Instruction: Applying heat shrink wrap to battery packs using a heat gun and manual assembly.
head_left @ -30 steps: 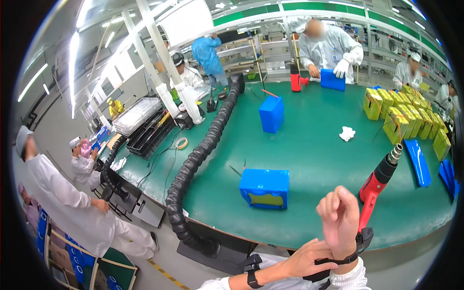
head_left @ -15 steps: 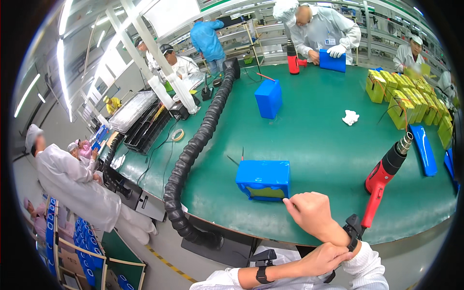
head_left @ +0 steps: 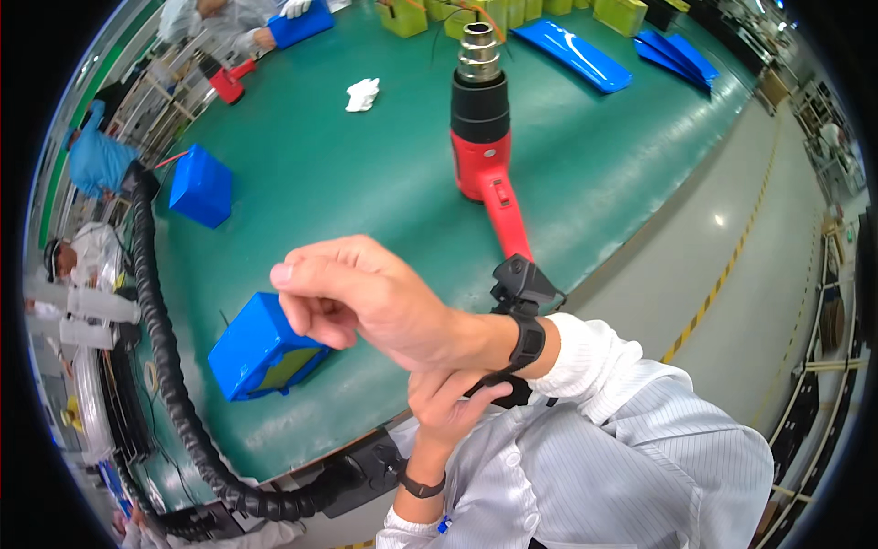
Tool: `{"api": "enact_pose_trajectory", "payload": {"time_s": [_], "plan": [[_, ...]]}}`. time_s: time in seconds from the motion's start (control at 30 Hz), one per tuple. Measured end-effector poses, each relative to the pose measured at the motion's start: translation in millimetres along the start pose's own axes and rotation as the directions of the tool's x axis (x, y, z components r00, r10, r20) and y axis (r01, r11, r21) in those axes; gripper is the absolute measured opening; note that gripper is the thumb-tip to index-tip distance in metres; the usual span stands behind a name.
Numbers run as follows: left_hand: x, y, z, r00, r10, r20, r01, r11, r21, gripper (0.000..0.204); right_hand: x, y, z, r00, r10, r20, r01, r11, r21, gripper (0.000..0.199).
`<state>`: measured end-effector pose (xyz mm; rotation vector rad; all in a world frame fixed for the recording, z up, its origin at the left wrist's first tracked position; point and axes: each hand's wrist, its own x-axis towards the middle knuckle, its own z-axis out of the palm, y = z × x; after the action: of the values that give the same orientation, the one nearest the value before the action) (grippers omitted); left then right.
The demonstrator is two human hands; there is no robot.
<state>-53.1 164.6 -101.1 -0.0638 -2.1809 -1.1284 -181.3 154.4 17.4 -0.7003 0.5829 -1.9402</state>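
Observation:
My right hand (head_left: pixel 361 291) is raised over the green table, loosely closed with nothing in it. A black strap (head_left: pixel 529 343) with a black mount (head_left: pixel 526 285) circles its wrist. My left hand (head_left: pixel 444 403) grips that strap from below; the wrist hides some of its fingers. Just beyond the right hand's fingers lies a blue-wrapped battery pack (head_left: pixel 249 352), its near end open and showing yellow-green. A red and black heat gun (head_left: pixel 481 137) stands nozzle up past the right wrist. My left wrist wears another black band (head_left: pixel 421 485).
A ribbed black hose (head_left: pixel 165 348) runs along the table's (head_left: pixel 366 183) left side. Farther off are a second blue pack (head_left: pixel 201 186), crumpled white cloth or paper (head_left: pixel 362 95), blue sleeves (head_left: pixel 576 55) and yellow-green packs (head_left: pixel 402 16). Across the table, a co-worker's gloved hand (head_left: pixel 294 7) holds a blue pack.
My view has swung right and down, so the table things shift left. The right hand appears higher in view and turned, while the left hand keeps hold at its wrist.

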Motion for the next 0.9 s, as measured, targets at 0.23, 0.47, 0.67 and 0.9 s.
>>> {"api": "enact_pose_trajectory", "payload": {"time_s": [0.23, 0.47, 0.67, 0.9], "plan": [[-6.2, 22.5, 23.4, 0.887, -0.425, 0.182, 0.462, 0.825, -0.326, 0.022, -15.8, -1.4, -17.6, 0.969, -0.239, -0.062, 0.214, 0.938, -0.271, 0.033], [2.5, 35.5, 32.5, 0.933, -0.292, 0.210, 0.331, 0.926, -0.183, 0.014, -0.5, 20.5, -44.1, 0.598, -0.628, 0.499, 0.390, -0.316, -0.865, 0.023], [-8.8, -3.9, 30.5, 0.762, -0.583, 0.283, 0.645, 0.641, -0.416, 0.006, -7.4, 23.3, -42.6, 0.731, -0.517, 0.445, 0.377, -0.237, -0.895, 0.028], [-7.8, 0.8, 23.9, 0.774, -0.630, 0.064, 0.602, 0.700, -0.383, 0.036, -34.8, 4.2, -0.5, 0.892, -0.397, 0.215, 0.402, 0.482, -0.779, 0.025]]}}
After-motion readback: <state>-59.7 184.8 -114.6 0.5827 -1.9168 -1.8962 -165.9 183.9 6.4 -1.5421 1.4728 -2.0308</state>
